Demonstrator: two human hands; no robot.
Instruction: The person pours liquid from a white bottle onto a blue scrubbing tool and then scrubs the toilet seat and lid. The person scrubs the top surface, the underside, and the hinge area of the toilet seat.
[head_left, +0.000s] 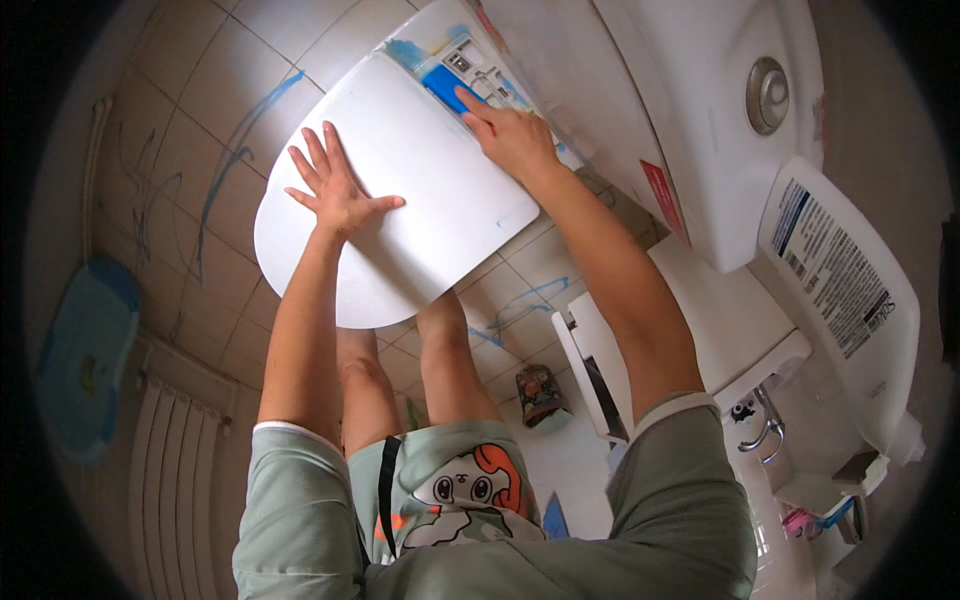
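A white toilet lid (450, 217) lies lowered before me. My left hand (339, 191) rests on it with fingers spread and nothing held. At the lid's hinge end, my right hand (514, 139) grips a blue block-like thing (448, 88), perhaps a sponge or brush; its exact kind is unclear. The block lies against the hinge area (487, 79), where white fittings and blue stains show. My right index finger stretches along the block, while part of it is hidden under the fingers.
The toilet cistern (637, 97) with a round flush button (769, 96) stands behind the hinges. A large white plastic bottle (840, 300) is at right, near a sink with a chrome tap (769, 431). A patterned bin (541, 397) stands on the tiled floor. A radiator (176, 487) is at left.
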